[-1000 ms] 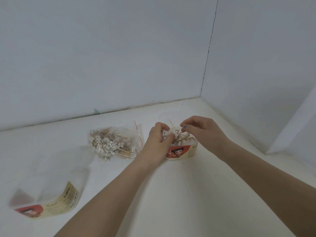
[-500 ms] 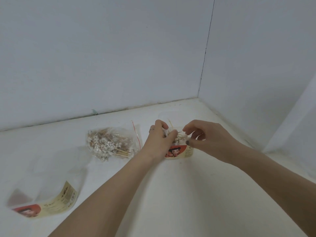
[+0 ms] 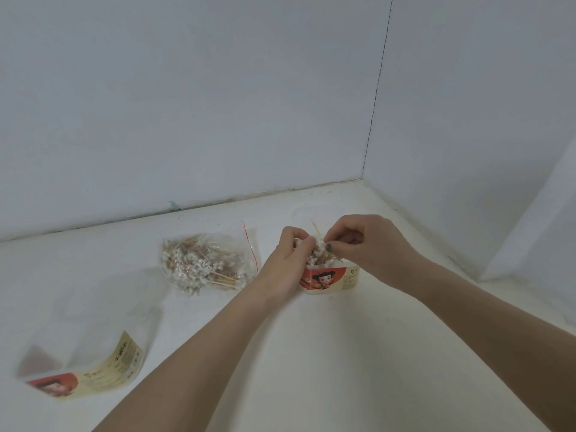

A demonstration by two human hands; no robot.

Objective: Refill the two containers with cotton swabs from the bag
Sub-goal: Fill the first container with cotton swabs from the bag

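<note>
- Upright container (image 3: 330,280), clear plastic with a red and cream label showing a cartoon figure, is standing on the white tabletop (image 3: 311,353); taken as landmark for all positions below.
- A bunch of cotton swabs (image 3: 316,254) is sticking up out of the upright container's open top, white tips uppermost, a few wooden sticks poking out above and behind the bunch.
- Left hand (image 3: 286,263) is reaching in from the container's left side; fingers are curled round the swab bunch at the container mouth, thumb and fingertips pressing on the white tips.
- Right hand (image 3: 364,244) is coming in from the container's right side and above it; thumb and forefinger are pinching the top of the same bunch, remaining fingers curled in toward the palm. A dark-painted nail is showing on the thumb.
- Both hands are meeting directly over the container mouth, fingertips almost touching one another.
- Bag (image 3: 202,263), clear plastic with a red strip along its opening, is lying flat to the left of the upright container, near the left wrist, and is holding a loose heap of swabs.
- Second container (image 3: 84,369), same label, is lying on its side well to the left of and nearer the camera than the upright container; contents cannot be made out.
</note>
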